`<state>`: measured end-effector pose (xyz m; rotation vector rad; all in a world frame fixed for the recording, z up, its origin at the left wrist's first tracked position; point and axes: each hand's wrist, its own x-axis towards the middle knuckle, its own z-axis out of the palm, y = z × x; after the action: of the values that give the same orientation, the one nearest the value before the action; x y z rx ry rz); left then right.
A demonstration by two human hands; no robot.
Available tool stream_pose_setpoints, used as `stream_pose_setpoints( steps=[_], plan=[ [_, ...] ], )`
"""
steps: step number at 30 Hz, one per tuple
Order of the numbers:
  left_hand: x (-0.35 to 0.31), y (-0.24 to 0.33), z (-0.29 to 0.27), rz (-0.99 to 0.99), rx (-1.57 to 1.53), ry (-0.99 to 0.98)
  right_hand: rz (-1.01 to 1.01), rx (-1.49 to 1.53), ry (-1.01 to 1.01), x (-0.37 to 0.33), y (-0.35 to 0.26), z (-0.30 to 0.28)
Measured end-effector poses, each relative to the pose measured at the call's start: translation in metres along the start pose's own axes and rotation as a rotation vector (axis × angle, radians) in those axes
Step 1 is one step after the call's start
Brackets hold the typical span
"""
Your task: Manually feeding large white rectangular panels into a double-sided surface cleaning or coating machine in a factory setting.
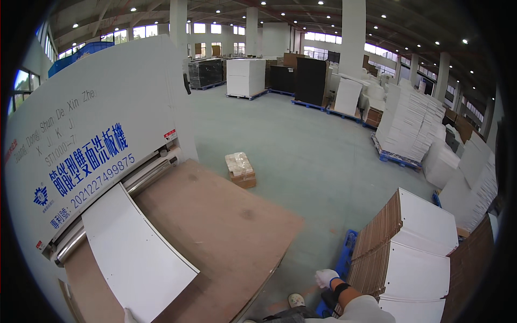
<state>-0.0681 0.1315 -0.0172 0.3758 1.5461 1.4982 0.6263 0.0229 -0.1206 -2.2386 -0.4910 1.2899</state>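
Note:
A large white panel (137, 250) lies tilted across the brown tabletop (221, 215), its far end under the steel roller (153, 175) of a big white machine (102, 107). At the lower edge, my gloved left hand (128, 316) grips the panel's near edge; only a thumb or finger shows, the rest is hidden. My right hand (326, 278), in a white glove with a dark band on the wrist, hangs off to the right, away from the table. Its fingers look loosely curled with nothing in them. Close beside it are stacks of white-faced panels with brown edges (414, 269).
The panel stacks stand by a blue pallet (344, 255). A small carton with pale wrapped bundles (240, 168) sits on the floor beyond the table. Tall white stacks (412, 121) and dark wrapped loads (311, 81) stand farther off, near a pillar (353, 37). My shoe (296, 300) shows below.

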Motion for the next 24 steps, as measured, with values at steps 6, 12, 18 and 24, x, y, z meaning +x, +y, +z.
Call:
stream_pose_setpoints(
  steps=[6, 12, 18, 24],
  plan=[
    [-0.024, 0.036, 0.019, 0.107, 0.707, 0.24, 0.094, -0.005, 0.137, 0.006, 0.007, -0.072],
    [-0.033, 0.014, 0.082, 1.045, 1.172, 0.767, -0.088, -0.296, 0.756, 0.046, 0.034, -0.181],
    [-0.146, 0.012, 0.271, 1.336, 1.251, 0.516, 0.216, -0.467, 1.078, 0.06, 0.011, -0.315],
    [-0.229, -0.013, 0.423, 1.687, 1.182, 0.149, 0.377, -0.457, 1.192, 0.078, 0.053, -0.421]
  ],
)
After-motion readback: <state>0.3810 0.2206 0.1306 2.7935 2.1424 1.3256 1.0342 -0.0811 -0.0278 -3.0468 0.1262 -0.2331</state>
